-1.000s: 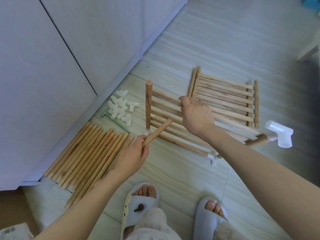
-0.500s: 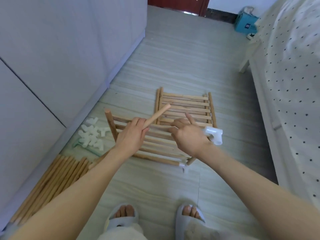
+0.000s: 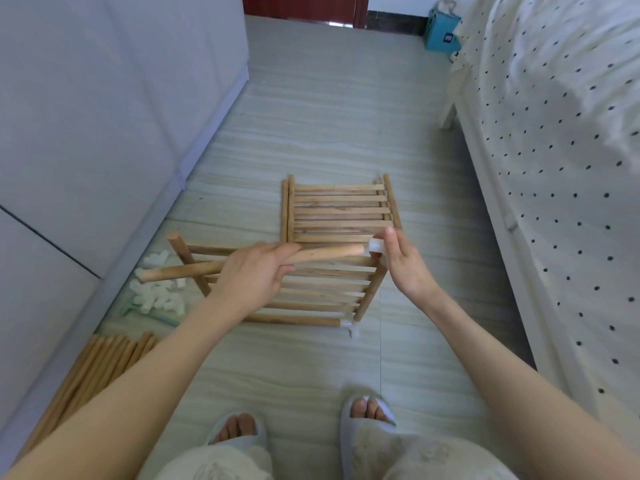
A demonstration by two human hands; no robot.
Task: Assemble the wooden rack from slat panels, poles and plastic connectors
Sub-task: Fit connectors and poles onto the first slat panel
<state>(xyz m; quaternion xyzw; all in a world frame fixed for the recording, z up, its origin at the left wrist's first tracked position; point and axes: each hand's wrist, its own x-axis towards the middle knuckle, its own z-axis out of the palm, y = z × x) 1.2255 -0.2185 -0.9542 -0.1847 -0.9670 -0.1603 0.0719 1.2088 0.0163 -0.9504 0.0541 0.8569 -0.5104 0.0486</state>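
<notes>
My left hand [image 3: 254, 275] grips a wooden pole [image 3: 180, 270] near its middle and holds it almost level above a slat panel [image 3: 311, 296]. The pole's right tip meets a white plastic connector [image 3: 376, 247] fitted on the panel's right corner post. My right hand [image 3: 403, 263] holds that connector between thumb and fingers. Another white connector [image 3: 349, 329] sits on the panel's near right corner. A second slat panel [image 3: 341, 211] lies flat on the floor just beyond.
Loose white connectors [image 3: 156, 292] are piled on the floor at left, beside a row of spare poles [image 3: 100, 362] along the white cabinet [image 3: 86, 133]. A bed [image 3: 554, 168] with a dotted cover borders the right. My feet in slippers [image 3: 367, 415] stand near the bottom.
My left hand has swung the pole from slanting upward to nearly level, its tip now at the connector. My right hand shifted right to hold the connector. The view tilted up.
</notes>
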